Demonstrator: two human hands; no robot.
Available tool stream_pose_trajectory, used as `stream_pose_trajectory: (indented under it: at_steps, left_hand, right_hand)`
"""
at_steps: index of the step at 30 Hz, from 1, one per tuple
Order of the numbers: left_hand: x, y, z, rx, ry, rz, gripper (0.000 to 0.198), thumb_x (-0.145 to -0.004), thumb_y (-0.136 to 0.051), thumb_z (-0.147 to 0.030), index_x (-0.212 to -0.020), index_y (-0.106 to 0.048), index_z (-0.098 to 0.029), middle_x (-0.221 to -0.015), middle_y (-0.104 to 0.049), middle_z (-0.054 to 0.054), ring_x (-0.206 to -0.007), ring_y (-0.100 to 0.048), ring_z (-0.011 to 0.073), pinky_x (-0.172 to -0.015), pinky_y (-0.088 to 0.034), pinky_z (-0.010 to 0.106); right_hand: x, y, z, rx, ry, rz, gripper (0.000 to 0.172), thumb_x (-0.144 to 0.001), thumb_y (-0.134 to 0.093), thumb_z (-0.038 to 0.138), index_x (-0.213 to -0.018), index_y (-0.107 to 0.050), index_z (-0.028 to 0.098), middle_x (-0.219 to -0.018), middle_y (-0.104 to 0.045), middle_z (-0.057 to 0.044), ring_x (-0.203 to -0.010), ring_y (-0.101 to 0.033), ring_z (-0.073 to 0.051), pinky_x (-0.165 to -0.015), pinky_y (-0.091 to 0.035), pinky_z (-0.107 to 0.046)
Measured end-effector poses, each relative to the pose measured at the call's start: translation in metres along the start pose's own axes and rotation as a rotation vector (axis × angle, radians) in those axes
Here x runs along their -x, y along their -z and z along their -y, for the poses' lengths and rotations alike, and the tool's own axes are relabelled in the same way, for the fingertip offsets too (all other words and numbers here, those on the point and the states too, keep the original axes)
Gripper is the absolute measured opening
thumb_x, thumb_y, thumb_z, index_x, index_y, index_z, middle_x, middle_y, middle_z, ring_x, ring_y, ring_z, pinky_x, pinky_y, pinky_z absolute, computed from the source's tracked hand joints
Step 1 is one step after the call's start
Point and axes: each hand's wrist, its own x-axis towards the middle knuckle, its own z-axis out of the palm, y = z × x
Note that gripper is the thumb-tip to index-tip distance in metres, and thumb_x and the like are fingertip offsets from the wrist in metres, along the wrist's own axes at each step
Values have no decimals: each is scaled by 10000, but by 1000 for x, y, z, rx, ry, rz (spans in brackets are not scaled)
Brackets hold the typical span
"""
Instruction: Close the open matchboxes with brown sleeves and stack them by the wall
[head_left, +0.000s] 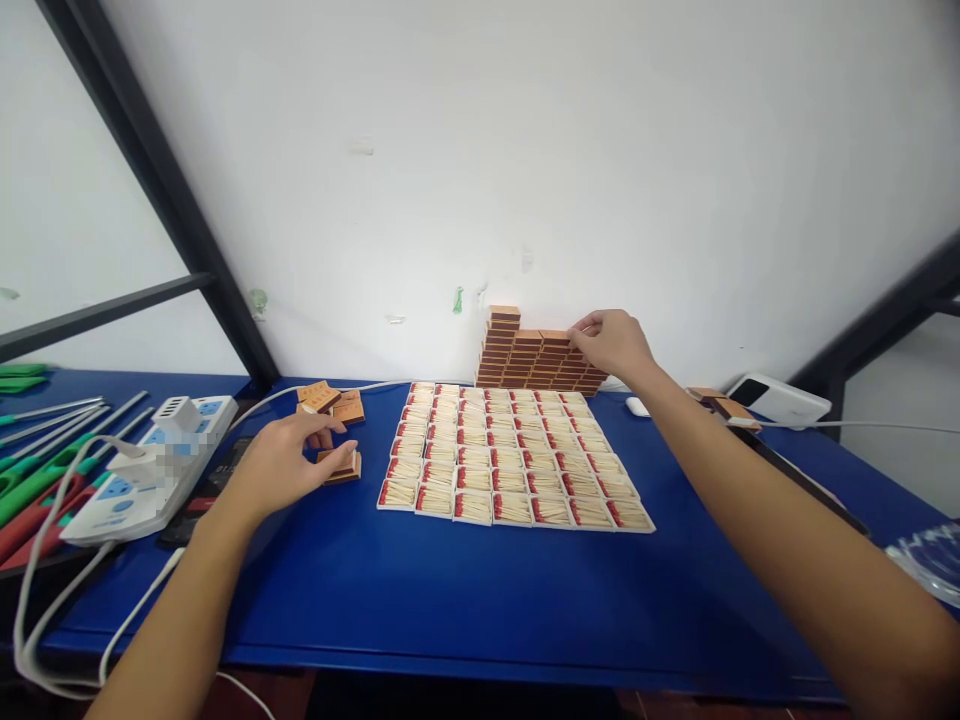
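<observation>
Matchbox trays (492, 508) lie side by side in close rows across the middle of a blue worktop (450, 610), with a white wall (600, 150) behind. Beyond the trays, a stepped stack of brown matchboxes (517, 362) stands by the wall, highest at its left end. A white power strip (135, 510) lies at far left beside a dark phone (206, 500). The hands are well apart from each other: the right hand (613, 345) has its fingertips drawn close at the top of the stack, though I cannot tell whether they are clamped on a box; the left hand (289, 460), left of the trays, has thumb and fingers parted. Just past it sits a small loose pile of matchboxes (349, 408). Under its thumb is a lower matchbox (345, 476), contact unclear. Slimmest are the red-headed matches (511, 508) filling the trays, heads toward the left
</observation>
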Motion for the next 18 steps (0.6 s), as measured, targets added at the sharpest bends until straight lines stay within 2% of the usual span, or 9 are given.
stream_pose_trajectory:
  at_steps: [4,6,9,13,18]
  left_hand:
    - [3,8,9,50,40,114,490,-772,-779,-663,-1050,-817,-262,-1020,-804,57,-784,-702,232,-676,-558,322]
    - [6,9,14,73,42,150,545,-708,-831,-664,-1085,-820,-271,-1099,-807,76,-847,-732,263,-706,-591,338]
    - [7,5,21,64,54,186,519,-644,-885,-587,-1049,-829,-267,-1096,-815,99,-892,-756,315,-733,-613,380]
    - [2,4,18,58,73,236,433,-721,-830,-568,-1029,-831,-264,-1038,-819,94,-876,-754,312,-735,-604,392]
    - [-13,11,0,66,-28,254,413,-742,-822,-607,-976,-836,-268,-1023,-814,70,-884,-739,296,-740,-577,371]
  right_hand:
    - [23,4,-7,-70,82,-73,106,-862,-696,261,-830,-753,177,-854,-789,-92,-782,-708,-228,-749,-516,-336]
    - [40,6,-12,-100,99,-69,130,-876,-682,286,-810,-736,187,-828,-778,-81,-755,-699,-221,-733,-510,-333]
    - [66,8,-18,-170,94,-21,151,-886,-672,328,-820,-718,200,-786,-752,-73,-704,-676,-216,-676,-506,-326]
    - [93,6,-18,-285,92,25,194,-882,-683,401,-862,-706,209,-786,-735,-76,-666,-648,-210,-604,-494,-319]
    - [112,-3,-14,-289,152,53,213,-896,-675,416,-869,-717,209,-788,-731,-58,-646,-612,-189,-616,-479,-329]
